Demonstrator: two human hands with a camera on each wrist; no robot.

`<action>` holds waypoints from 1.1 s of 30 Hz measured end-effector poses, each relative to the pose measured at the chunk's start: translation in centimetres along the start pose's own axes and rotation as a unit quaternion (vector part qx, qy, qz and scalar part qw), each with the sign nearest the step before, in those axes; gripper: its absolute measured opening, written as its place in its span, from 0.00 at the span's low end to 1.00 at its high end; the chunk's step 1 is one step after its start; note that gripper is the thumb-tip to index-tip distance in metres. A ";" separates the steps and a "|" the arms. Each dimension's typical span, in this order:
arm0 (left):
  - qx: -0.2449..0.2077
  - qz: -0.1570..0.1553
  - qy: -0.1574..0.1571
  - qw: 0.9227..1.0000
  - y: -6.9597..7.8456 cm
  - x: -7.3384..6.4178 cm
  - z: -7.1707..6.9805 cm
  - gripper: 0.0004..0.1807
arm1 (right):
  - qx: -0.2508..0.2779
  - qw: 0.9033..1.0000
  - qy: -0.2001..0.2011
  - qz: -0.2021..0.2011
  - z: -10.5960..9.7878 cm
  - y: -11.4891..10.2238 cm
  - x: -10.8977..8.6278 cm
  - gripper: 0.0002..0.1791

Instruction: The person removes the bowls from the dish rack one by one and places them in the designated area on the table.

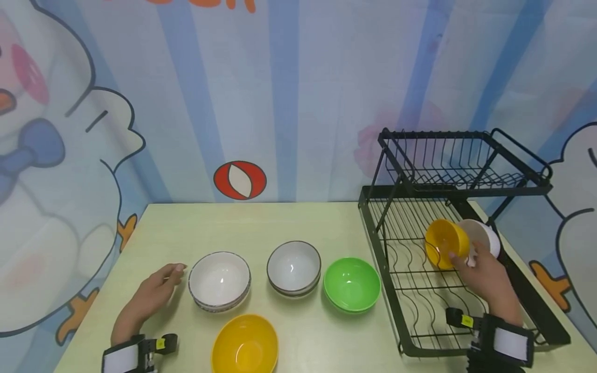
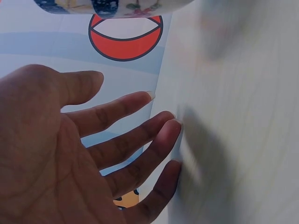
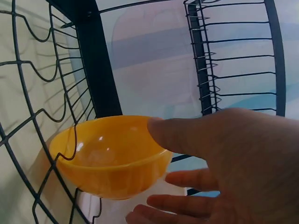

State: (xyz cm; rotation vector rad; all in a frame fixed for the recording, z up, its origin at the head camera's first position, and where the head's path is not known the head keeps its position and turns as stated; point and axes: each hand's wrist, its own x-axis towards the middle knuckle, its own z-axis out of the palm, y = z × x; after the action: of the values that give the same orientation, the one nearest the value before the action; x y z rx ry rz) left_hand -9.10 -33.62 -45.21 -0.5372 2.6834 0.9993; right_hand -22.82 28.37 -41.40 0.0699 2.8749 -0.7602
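Observation:
In the head view, my right hand [image 1: 487, 280] is at the dish rack's lower tier, with a small yellow bowl [image 1: 440, 241] between its thumb and fingers. In the right wrist view the thumb lies over the rim of this yellow bowl [image 3: 112, 172], and the fingers are outside its wall. Right behind it a white bowl [image 1: 485, 235] stands in the rack, partly hidden by the hand. My left hand [image 1: 151, 295] hovers beside a white bowl stack [image 1: 219, 280] with a patterned outside. The left wrist view shows that hand [image 2: 84, 140] holding nothing, its fingers spread and slightly bent.
A black two-tier dish rack [image 1: 394, 311] stands at the table's right. Left of it are green bowls [image 1: 352, 285], grey-white bowls [image 1: 294, 267] and a larger yellow bowl [image 1: 244, 344] near the front. A printed cloth [image 1: 317, 103] hangs behind the pale table [image 1: 163, 223].

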 end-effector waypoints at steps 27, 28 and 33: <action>-0.008 0.053 0.083 0.995 0.1 -0.8 -0.5 0.38 | 0.020 0.995 0.058 -0.082 1.6 1.0 1.5 0.42; -0.009 0.054 0.084 0.995 0.1 -0.8 -0.5 0.38 | 0.026 0.994 0.064 -0.085 1.6 1.0 1.5 0.43; -0.011 0.056 0.087 0.995 0.2 -0.7 -0.6 0.38 | 0.053 0.988 0.106 -0.101 1.8 0.8 1.6 0.43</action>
State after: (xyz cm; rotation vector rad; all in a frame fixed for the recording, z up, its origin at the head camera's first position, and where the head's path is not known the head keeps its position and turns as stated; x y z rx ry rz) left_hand -8.57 -33.71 -44.44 -0.5045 2.8869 1.0578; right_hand -24.12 28.19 -43.56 -0.1369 3.0737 -1.0004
